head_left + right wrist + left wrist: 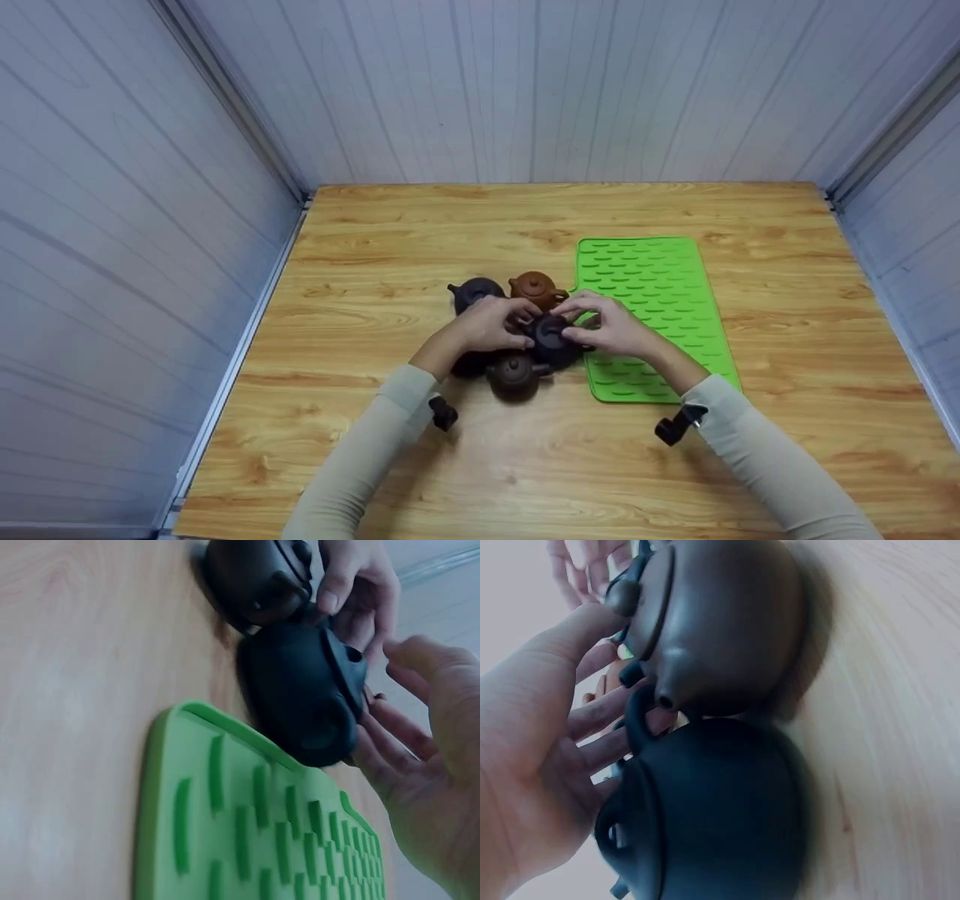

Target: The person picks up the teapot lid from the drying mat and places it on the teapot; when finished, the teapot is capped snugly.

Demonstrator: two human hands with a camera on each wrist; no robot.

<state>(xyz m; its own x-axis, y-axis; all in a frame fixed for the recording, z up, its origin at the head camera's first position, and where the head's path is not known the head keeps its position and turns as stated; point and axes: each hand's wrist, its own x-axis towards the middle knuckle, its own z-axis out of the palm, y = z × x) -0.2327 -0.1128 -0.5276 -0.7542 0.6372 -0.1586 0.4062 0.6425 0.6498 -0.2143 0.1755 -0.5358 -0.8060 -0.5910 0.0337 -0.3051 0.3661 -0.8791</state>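
Note:
A black teapot (pixel 553 339) stands between both hands at the left edge of the green mat. My left hand (pixel 495 324) grips it at the spout side, the thumb beside the spout. From the handle side, my right hand (pixel 442 742) reaches round it, fingertips against its far side and the thumb held above the lid. A dark brown teapot (pixel 514 378) sits just in front, its round lid knob close to my left hand in the left wrist view. Another black teapot (pixel 727 810) lies under my left palm, mostly hidden from above.
Behind the hands stand a dark grey teapot (pixel 476 290) and a reddish-brown teapot (pixel 534 288), close together. The green ridged mat (pixel 652 315) lies flat to the right on the wooden table (pixel 510 480). Pale panels (pixel 465 90) wall the table's back and sides.

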